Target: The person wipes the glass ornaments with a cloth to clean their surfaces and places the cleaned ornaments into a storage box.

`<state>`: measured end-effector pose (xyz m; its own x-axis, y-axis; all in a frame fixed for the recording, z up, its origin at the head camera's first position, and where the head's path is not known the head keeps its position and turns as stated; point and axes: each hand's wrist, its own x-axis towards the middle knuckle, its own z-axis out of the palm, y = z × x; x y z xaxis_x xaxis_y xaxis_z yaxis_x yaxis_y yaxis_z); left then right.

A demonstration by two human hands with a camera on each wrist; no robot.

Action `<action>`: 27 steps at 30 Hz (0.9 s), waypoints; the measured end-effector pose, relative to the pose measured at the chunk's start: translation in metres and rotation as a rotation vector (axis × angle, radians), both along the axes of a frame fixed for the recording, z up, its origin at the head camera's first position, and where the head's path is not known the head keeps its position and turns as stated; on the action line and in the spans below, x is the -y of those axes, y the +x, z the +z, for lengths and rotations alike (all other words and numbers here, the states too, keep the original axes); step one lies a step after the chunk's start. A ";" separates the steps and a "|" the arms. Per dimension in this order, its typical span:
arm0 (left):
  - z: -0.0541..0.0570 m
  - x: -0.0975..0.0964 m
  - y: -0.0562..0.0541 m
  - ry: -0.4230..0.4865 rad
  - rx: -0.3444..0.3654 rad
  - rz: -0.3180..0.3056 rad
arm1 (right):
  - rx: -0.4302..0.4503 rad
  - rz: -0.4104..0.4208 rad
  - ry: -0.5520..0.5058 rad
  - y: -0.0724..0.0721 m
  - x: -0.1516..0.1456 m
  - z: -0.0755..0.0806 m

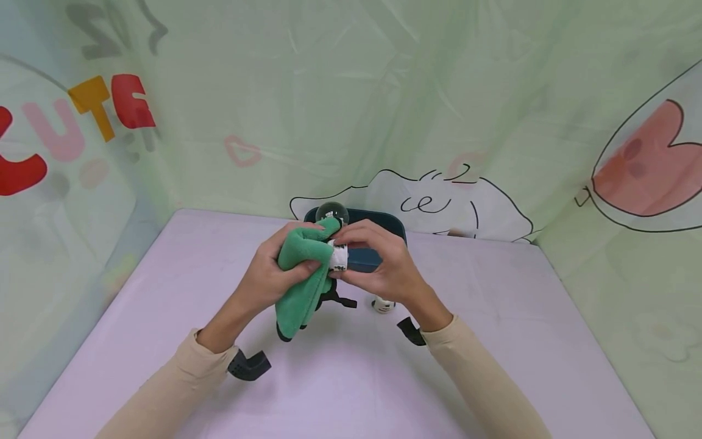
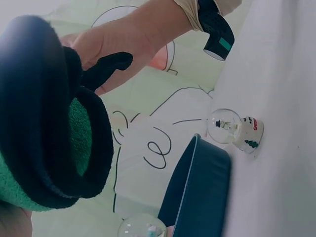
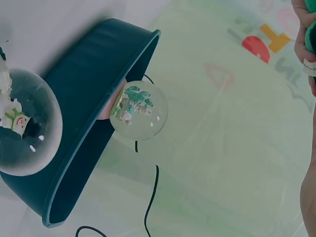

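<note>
1. Grasping the green cloth [image 1: 298,286], the left hand [image 1: 269,268] is curling around it, with its thumb lying across the near face.
2. The right hand [image 1: 386,259] is pinching the white base [image 1: 339,256] between thumb and fingers.
3. That base is sitting between the two hands, against the cloth's right side; the cloth is hiding whatever adjoins its left end.
4. Its axis seems to be running crosswise, left to right, its exposed end facing the right hand, the nearer one.
5. Beyond both hands, the blue tub [image 3: 89,69] is holding a clear globe [image 3: 143,111].
6. A snowman globe [image 2: 238,129] is standing upright on the table [image 1: 493,347], outside the tub and below the right hand.
</note>
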<state>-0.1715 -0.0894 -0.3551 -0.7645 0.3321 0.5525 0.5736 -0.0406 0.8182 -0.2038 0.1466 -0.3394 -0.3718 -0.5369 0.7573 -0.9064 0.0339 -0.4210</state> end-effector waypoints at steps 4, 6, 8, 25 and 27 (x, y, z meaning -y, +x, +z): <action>0.000 -0.001 -0.001 -0.004 -0.034 -0.013 | 0.045 -0.002 -0.014 0.000 -0.001 0.000; 0.001 -0.001 0.000 -0.011 -0.049 -0.010 | 0.076 -0.001 -0.016 0.000 -0.002 -0.001; 0.001 -0.001 0.000 -0.019 -0.065 -0.008 | 0.105 0.001 -0.018 0.001 -0.003 -0.001; -0.001 -0.004 -0.003 -0.049 -0.202 0.019 | 0.381 -0.044 -0.007 0.007 -0.008 0.001; -0.001 -0.004 -0.003 -0.053 -0.202 0.026 | 0.384 -0.028 -0.004 0.007 -0.008 0.001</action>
<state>-0.1742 -0.0853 -0.3561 -0.6488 0.3465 0.6775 0.7263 0.0164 0.6872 -0.1973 0.1550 -0.3380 -0.6433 -0.5200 0.5619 -0.6815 0.0546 -0.7298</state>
